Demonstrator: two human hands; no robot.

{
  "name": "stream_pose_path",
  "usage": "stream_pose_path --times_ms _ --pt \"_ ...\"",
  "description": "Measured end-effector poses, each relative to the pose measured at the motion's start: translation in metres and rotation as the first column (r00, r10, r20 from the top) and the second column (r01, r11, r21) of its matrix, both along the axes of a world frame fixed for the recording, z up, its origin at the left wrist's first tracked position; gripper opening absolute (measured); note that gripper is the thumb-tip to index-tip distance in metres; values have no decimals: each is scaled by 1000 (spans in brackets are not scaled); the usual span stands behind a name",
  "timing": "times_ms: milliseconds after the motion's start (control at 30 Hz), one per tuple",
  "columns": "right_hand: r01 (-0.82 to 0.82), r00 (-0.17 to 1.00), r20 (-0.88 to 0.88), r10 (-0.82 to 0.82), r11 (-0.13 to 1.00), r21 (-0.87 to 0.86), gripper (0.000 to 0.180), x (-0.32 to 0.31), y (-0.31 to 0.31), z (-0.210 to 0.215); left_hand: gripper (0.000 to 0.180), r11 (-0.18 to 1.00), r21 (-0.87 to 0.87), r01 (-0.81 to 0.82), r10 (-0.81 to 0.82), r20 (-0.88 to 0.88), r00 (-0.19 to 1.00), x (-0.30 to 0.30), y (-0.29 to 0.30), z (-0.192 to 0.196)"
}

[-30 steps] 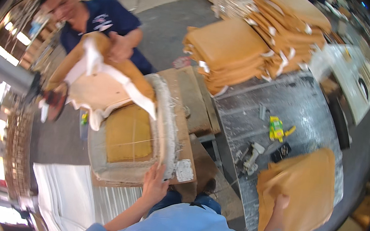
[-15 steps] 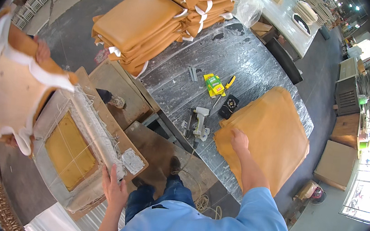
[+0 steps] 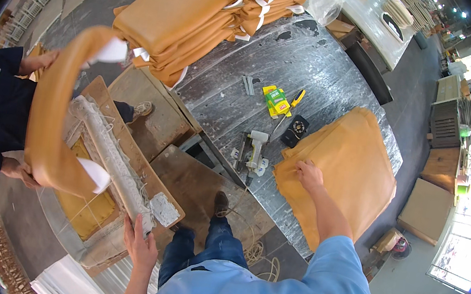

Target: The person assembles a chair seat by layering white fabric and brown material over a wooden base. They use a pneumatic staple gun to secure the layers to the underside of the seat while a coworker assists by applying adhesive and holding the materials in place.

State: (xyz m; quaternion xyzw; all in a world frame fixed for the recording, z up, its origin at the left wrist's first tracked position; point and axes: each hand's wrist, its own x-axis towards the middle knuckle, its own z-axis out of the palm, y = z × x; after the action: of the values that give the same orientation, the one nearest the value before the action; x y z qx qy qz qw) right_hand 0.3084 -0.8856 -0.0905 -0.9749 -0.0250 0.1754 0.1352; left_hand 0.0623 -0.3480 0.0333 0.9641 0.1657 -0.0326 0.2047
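Observation:
My left hand (image 3: 141, 246) rests with stretched fingers against the near end of a padded, plastic-wrapped bar (image 3: 112, 156). This bar runs along a frame with a yellow panel (image 3: 86, 211). On the table to the right, my right hand (image 3: 309, 176) bends its fingers together on the top sheet of a tan leather-like stack (image 3: 349, 166), near its left edge. A staple gun (image 3: 256, 149) lies left of that stack. Across the frame, a co-worker (image 3: 0, 100) holds a curved tan cover with white lining (image 3: 56, 115) in both hands.
Folded tan covers (image 3: 175, 15) are piled at the table's far end. A black round-dialled item (image 3: 295, 131), a yellow-handled screwdriver (image 3: 298, 98), a green-yellow box (image 3: 276, 101) and staple strips (image 3: 248, 85) lie on the dark table (image 3: 217, 104). A coiled hose (image 3: 258, 254) lies on the floor.
The co-worker has swung the cover round and over the frame, its tan outer side now showing. My view has shifted slightly. Both my hands stay in nearly the same places.

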Motion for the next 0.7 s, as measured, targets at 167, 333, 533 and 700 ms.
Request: stream_pose_path --times_ms 167,333,533,700 --pt "140 984 -116 -135 990 34 18 -14 -20 16 77 999 -40 -4 4 14 1000 -9 6 1" --pt "476 872 -147 -466 879 39 24 -28 -13 16 75 999 -36 12 -11 26 1000 -16 7 4" --pt "867 462 -29 -886 444 227 40 -72 -16 -20 70 995 -97 -1 6 46 999 -11 12 11" --pt "892 157 -447 -881 -69 447 23 -92 -13 -16 68 999 -43 -5 9 101 995 -8 13 18"
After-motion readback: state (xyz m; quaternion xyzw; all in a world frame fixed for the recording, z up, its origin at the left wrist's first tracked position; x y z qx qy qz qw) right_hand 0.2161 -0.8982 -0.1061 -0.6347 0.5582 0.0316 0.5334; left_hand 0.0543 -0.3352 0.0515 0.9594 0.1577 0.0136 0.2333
